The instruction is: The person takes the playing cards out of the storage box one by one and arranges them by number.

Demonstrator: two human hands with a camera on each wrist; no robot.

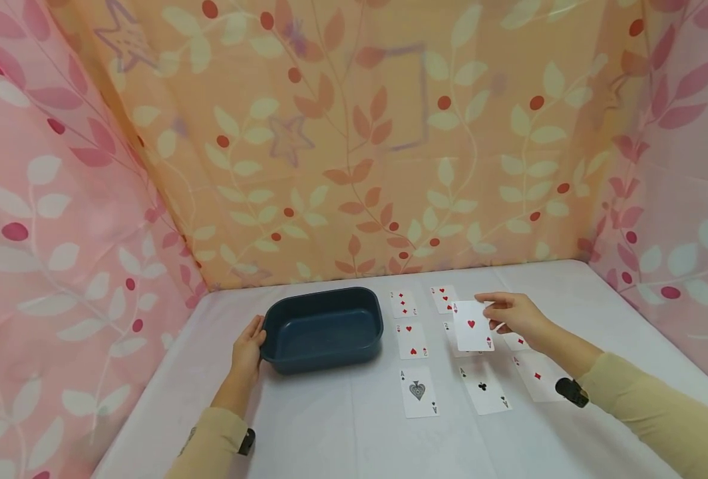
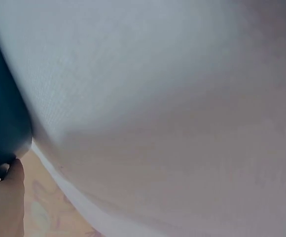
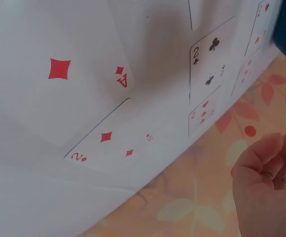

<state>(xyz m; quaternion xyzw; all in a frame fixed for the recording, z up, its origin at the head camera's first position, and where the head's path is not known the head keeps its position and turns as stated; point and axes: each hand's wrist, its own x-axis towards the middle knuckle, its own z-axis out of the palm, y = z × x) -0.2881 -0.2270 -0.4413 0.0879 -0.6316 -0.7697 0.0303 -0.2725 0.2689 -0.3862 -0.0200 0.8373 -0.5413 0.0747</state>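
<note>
My right hand (image 1: pixel 522 316) pinches an ace of hearts (image 1: pixel 471 326) by its upper right edge, face toward the head camera. In the head view this card overlaps the two of clubs (image 3: pixel 207 61) and part of the three of hearts (image 1: pixel 442 297). In the right wrist view the curled fingers of the hand (image 3: pixel 264 185) show at the lower right. My left hand (image 1: pixel 247 349) grips the left end of a dark blue rectangular tub (image 1: pixel 324 364), thumb at the rim. The tub's inside shows no cards. The left wrist view catches only the tub's side (image 2: pixel 2 98) and part of the hand.
Face-up cards lie in rows right of the tub: three of diamonds (image 1: pixel 403 304), two of hearts (image 1: pixel 412 340), ace of spades (image 1: pixel 419 392), ace of clubs (image 1: pixel 484 390), ace of diamonds (image 1: pixel 539 378) and two of diamonds (image 3: pixel 108 143). A white cloth (image 1: pixel 312 426) covers the table; patterned curtains (image 1: pixel 354 133) surround it.
</note>
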